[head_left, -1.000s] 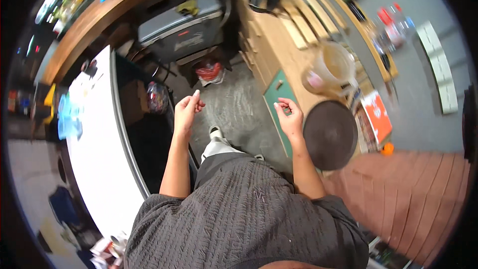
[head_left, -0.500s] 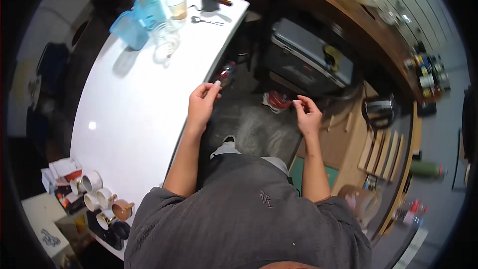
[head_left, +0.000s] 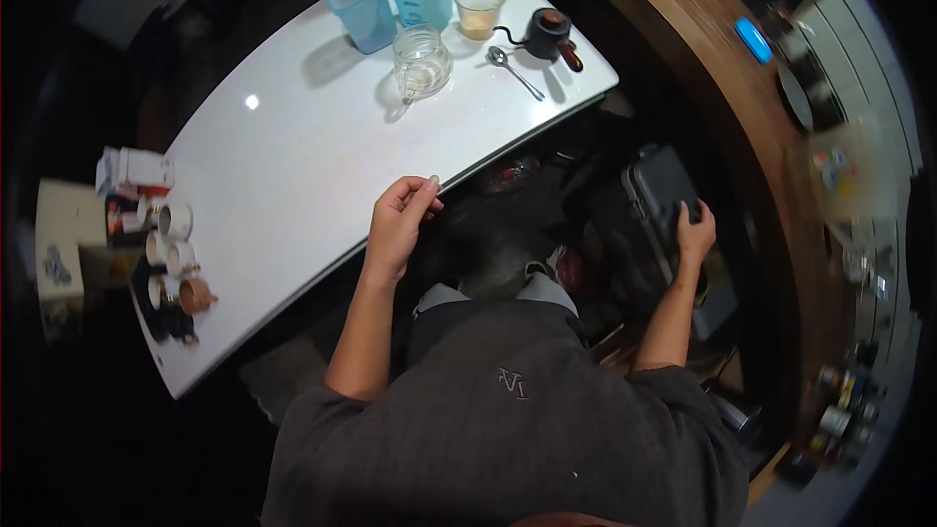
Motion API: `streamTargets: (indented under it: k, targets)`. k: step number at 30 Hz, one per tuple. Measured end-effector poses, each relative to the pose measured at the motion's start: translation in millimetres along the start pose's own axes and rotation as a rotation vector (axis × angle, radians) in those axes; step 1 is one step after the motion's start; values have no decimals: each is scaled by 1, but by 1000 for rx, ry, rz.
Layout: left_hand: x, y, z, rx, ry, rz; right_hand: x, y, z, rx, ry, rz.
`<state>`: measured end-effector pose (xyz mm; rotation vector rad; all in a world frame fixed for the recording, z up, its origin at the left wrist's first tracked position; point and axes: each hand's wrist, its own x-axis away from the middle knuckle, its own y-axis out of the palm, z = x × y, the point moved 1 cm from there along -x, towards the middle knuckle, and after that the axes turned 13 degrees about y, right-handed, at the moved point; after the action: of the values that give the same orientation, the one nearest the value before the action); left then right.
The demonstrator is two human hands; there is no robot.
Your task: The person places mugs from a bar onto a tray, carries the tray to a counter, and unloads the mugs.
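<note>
Our left hand (head_left: pixel 398 229), fingertips pinched together, hangs by the white table (head_left: pixel 283 205); our right hand (head_left: pixel 696 234), loosely spread, over the grey cooler box (head_left: pixel 659 179), right of centre: probably stiff, heavy, best held by its ends.

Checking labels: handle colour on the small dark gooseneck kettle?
The handle is reddish-brown; clearest in the head view.

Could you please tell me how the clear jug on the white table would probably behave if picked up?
The jug looks like clear glass, so it is probably stiff and may be fragile. Its smooth, shiny wall could be slippery. The handle at one side would probably give a surer hold.
</note>
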<state>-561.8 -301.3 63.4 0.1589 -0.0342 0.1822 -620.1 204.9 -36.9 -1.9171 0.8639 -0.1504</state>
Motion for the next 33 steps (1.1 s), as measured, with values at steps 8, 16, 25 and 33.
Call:
streamTargets:
  k: [8, 16, 25, 33]
  targets:
    - [43, 74, 21, 23, 92, 305, -144, 35, 78, 352, 346, -779]
    - [73, 101, 20, 2, 111, 488, -167, 62, 108, 338, 347, -847]
    - [97, 112, 8, -8, 90, 550, -183, 67, 119, 331, 317, -837]
    - [113, 118, 10, -40, 74, 576, -188, 71, 130, 317, 323, -816]
